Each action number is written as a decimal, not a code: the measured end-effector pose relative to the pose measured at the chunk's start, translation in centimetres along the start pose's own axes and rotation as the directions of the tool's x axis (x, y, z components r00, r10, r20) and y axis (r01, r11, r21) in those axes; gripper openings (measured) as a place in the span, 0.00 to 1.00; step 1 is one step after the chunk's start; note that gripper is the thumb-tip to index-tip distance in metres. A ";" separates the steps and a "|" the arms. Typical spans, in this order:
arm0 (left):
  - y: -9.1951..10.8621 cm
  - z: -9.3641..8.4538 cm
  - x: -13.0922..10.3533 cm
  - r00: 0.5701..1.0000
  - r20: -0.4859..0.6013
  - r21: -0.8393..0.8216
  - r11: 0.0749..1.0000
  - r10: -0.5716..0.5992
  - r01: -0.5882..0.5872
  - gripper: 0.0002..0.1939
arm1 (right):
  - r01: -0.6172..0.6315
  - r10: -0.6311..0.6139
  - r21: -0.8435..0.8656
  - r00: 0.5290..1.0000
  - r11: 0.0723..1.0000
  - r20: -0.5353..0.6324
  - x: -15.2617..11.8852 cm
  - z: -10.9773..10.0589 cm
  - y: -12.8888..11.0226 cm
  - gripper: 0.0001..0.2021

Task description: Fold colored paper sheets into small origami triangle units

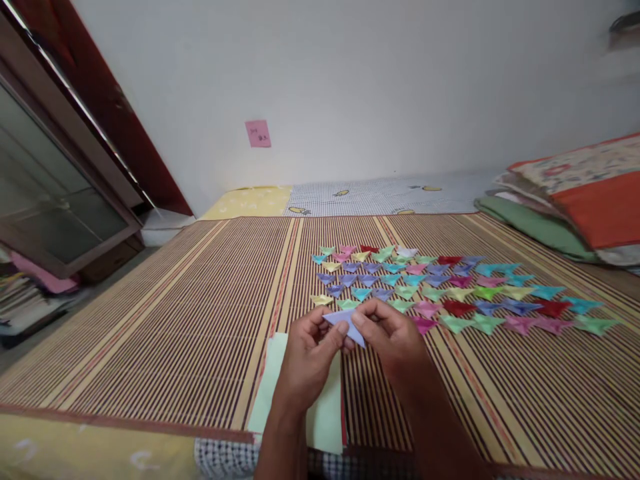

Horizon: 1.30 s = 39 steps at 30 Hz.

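A small folded piece of lavender paper (346, 324), roughly triangular, is held up between both hands. My left hand (311, 347) pinches its left and lower part, thumb on the near face. On its right side, my right hand (387, 333) presses it with thumb and fingers. Beneath my left hand and wrist lies a stack of pale green paper (325, 417), partly covered by the forearm. Beyond the hands and to the right, rows of small folded paper shapes (457, 307) in many colours are spread out.
A striped bamboo mat (175, 320) covers the bed. Folded fabrics (600, 200) are piled at the far right. A pink note (258, 134) is stuck on the wall. At the left stand a glass-fronted cabinet (50, 180) and a stack of books (23, 300).
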State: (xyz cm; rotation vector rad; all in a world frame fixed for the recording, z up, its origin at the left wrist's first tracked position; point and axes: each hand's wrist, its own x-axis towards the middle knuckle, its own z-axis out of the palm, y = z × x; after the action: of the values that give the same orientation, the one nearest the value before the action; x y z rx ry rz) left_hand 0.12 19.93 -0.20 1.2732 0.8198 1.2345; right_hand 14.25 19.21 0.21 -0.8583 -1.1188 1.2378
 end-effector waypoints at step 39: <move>0.3 1.0 -0.1 0.994 -0.065 0.078 0.993 0.089 -0.084 0.05 | -0.011 0.012 0.007 0.992 1.000 -0.128 0.4 -0.2 1.8 0.12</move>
State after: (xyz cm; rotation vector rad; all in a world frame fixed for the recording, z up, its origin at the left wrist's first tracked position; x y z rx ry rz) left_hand 0.96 19.61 0.25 1.3457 0.8749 1.3333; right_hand 13.91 19.92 -1.43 -0.9276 -1.0073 1.1784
